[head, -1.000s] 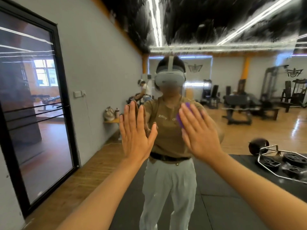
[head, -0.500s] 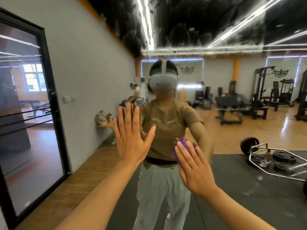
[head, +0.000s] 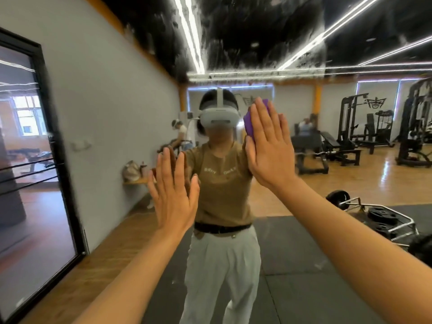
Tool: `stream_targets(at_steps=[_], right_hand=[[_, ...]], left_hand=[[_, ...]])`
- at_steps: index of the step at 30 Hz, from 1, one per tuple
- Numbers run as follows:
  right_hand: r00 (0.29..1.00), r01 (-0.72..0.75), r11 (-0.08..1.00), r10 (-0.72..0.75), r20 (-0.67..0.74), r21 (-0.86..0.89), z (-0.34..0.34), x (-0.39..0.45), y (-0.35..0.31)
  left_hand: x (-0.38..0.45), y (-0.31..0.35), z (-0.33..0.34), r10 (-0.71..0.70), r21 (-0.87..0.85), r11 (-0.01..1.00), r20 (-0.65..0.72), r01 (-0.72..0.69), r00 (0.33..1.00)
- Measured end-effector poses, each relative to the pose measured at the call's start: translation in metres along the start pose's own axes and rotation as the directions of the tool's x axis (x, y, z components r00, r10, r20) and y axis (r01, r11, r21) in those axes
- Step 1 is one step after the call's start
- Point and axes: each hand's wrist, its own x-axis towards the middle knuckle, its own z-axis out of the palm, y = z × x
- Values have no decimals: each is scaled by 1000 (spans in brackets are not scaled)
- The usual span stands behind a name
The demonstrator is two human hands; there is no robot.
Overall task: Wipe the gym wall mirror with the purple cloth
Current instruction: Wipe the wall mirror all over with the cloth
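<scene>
Both hands flat against the gym mirror [head: 304, 54].

The right hand [head: 268, 146], fingers straight and together, presses the purple cloth [head: 249, 123] to the glass at head height; only the cloth's edges show. The left hand [head: 173, 195] lies lower with fingers spread, seemingly touching the glass, holding nothing.

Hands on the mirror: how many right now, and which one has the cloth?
2. The left hand lies flat against the mirror, lower left, fingers straight and bare. The right hand is higher, pressing the purple cloth to the glass.
</scene>
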Motion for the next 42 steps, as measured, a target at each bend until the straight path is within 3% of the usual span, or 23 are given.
stream_targets(at_steps=[3, 10, 13, 21, 25, 32, 35, 42], right_hand=[[1000, -7, 1000, 7, 27, 18, 6, -43, -9], [967, 159, 987, -153, 205, -10, 2, -177, 1], [973, 146, 989, -144, 183, 0, 0, -149, 12], [994, -105, 994, 104, 24, 35, -17, 3, 54], [992, -122, 991, 123, -3, 58, -11, -43, 48], [985, 64, 998, -59, 163, -21, -2, -188, 44], [988, 58, 998, -54, 147, -25, -4, -168, 48], [992, -122, 991, 120, 35, 57, -19, -35, 60]], left_hand=[[2, 14, 3, -18, -13, 1000, 21, 18, 1000], [-6, 42, 12, 63, -6, 998, 45, -63, 997], [-9, 48, 15, 36, 0, 999, 44, -36, 998], [-9, 49, 14, 30, 47, 998, 61, -33, 998], [-8, 50, 15, 30, 55, 998, 47, -32, 998], [-10, 51, 20, 36, 66, 997, 41, -39, 999], [-11, 50, 22, 55, 89, 994, 46, -59, 997], [-13, 47, 25, 88, 154, 984, 48, -94, 995]])
